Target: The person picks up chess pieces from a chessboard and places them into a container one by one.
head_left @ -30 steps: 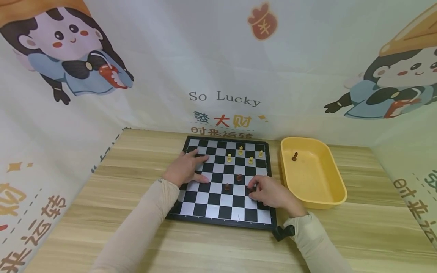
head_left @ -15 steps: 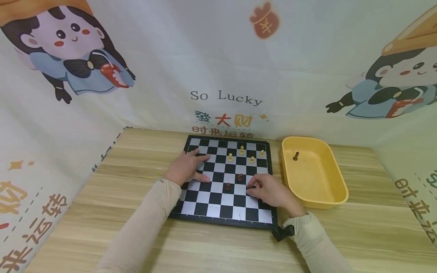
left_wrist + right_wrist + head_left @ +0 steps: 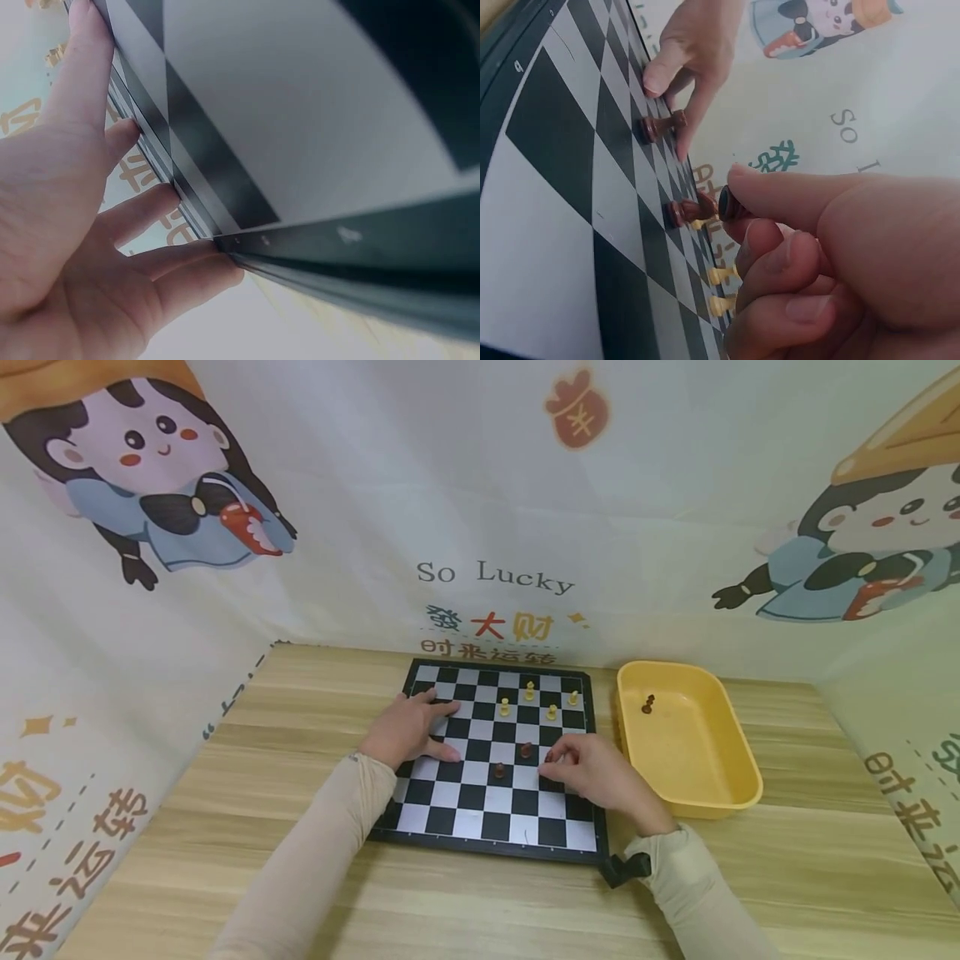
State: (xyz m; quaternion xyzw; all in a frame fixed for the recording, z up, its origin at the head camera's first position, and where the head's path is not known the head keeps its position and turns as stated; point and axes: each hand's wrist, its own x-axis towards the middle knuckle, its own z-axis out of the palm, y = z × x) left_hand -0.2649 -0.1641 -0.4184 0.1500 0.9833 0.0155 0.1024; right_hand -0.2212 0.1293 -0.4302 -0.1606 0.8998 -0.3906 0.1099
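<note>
My right hand pinches a dark brown chess piece between thumb and fingertips, lifted off the chessboard; its black base shows in the right wrist view, while fingers hide most of its body. Spread over the board's left side, my left hand rests with its fingers extended. Two more brown chess pieces stand on the board: one near the middle and another just left of my right fingertips. Toward the far right are several yellow chess pieces, among them one near the back edge.
A yellow plastic tub stands right of the board, with one brown chess piece lying inside. Everything rests on a wood-grain table. A printed cloth hangs behind and at both sides.
My right hand has risen slightly from the board, carrying the brown chess piece off its square. My left hand and the other pieces stay in place.
</note>
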